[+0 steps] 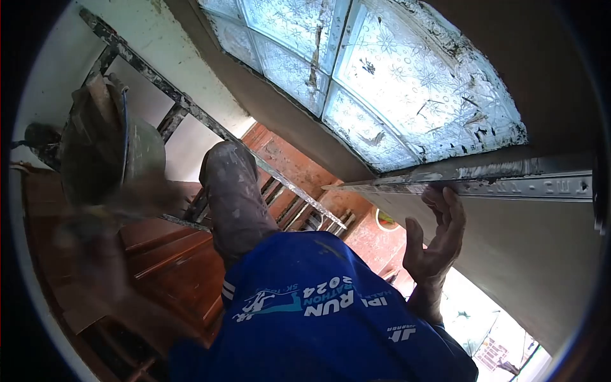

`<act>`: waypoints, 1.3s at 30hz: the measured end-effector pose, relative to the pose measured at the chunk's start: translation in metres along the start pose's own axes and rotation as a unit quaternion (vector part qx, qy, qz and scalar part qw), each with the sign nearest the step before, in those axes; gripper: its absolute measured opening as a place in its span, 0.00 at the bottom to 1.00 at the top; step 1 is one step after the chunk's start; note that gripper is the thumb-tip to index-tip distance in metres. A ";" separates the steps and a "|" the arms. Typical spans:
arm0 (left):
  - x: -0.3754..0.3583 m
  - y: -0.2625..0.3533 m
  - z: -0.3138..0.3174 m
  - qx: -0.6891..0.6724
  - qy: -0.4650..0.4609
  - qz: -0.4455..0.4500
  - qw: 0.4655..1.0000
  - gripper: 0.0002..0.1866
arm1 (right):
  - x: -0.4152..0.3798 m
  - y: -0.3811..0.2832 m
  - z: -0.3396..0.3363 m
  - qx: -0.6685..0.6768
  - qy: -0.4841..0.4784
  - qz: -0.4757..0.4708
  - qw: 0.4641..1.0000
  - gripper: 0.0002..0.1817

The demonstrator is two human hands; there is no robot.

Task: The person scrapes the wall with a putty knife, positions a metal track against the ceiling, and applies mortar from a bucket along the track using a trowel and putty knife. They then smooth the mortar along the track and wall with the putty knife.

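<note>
A long metal straightedge [522,188] is seen at 3 o'clock, its embossed face turned outward and white smears of paste left along its upper side. It is touched from below by the right hand [439,245], which is placed between 3 and 4 o'clock. The fingers [455,213] of that hand are bent upward with their tips set against the bar, while the thumb [414,239] is held well apart from them; the bar is not pinched between thumb and fingers.

The left hand [92,245] is caught in heavy blur between 8 and 9 o'clock; whether its fingers are spread or closed, and on what, cannot be told. Just above it, between 9 and 10 o'clock, a stained bucket [146,146] is seen, next to a paint-spattered ladder [149,75] whose rails are slanted from 10 o'clock toward the centre.

At 1 o'clock, a patterned glass-block window [420,70] is set in the wall above the straightedge, its panes marked with dark and pale residue. A speckled trouser leg [232,191] is bent at 9 o'clock, near the centre, and a blue printed shirt [331,318] is shown at 6 o'clock. Brown wood panelling [175,280] is seen at 8 o'clock.
</note>
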State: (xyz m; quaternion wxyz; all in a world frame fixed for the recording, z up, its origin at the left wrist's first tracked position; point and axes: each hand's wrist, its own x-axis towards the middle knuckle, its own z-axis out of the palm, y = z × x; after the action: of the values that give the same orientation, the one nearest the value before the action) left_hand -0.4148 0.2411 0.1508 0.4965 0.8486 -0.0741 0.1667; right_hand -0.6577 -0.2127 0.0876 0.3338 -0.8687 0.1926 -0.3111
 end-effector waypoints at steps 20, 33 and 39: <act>-0.153 -0.046 0.282 -0.542 -0.477 -0.528 0.447 0.23 | 0.004 0.004 0.029 -0.138 0.123 -0.034 0.982 0.31; -0.176 -0.012 0.317 -0.172 -0.658 -0.128 0.722 0.36 | 0.008 0.007 0.038 -0.142 0.158 -0.050 0.976 0.30; -0.201 -0.014 0.337 -0.165 -0.663 -0.034 0.729 0.40 | 0.008 0.008 0.039 -0.152 0.159 -0.051 0.974 0.30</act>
State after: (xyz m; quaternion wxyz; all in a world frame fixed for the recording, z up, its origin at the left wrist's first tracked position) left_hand -0.5280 -0.0528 -0.0847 0.4583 0.6500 -0.3821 -0.4705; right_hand -0.6265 -0.2041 0.0625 0.1463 -0.8572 0.2442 -0.4291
